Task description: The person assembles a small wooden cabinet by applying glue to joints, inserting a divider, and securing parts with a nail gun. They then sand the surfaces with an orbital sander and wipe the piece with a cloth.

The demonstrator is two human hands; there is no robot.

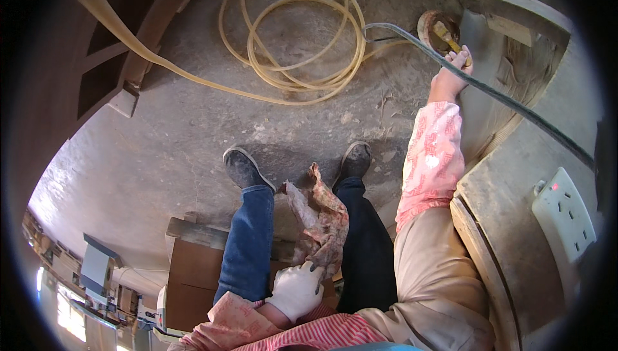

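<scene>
My right hand [452, 75] reaches far forward at the upper right, its bare fingers closed round the yellow handle of a brush [449, 38]. The bristle end is inside a round, brown-stained pot [424, 28] on the floor; its contents are too small to make out. Close to my body, my left hand [295, 294] wears a white glove with dark fingertips and is closed on a stained, crumpled rag [327, 230]. The rag hangs down between my legs.
A yellowish hose [358, 61] lies coiled on the concrete floor. A dark green hose or cable [508, 98] crosses over by my right wrist. At right, a white socket strip [566, 212] sits on a curved-looking surface. Wooden panels [122, 48] stand at upper left.
</scene>
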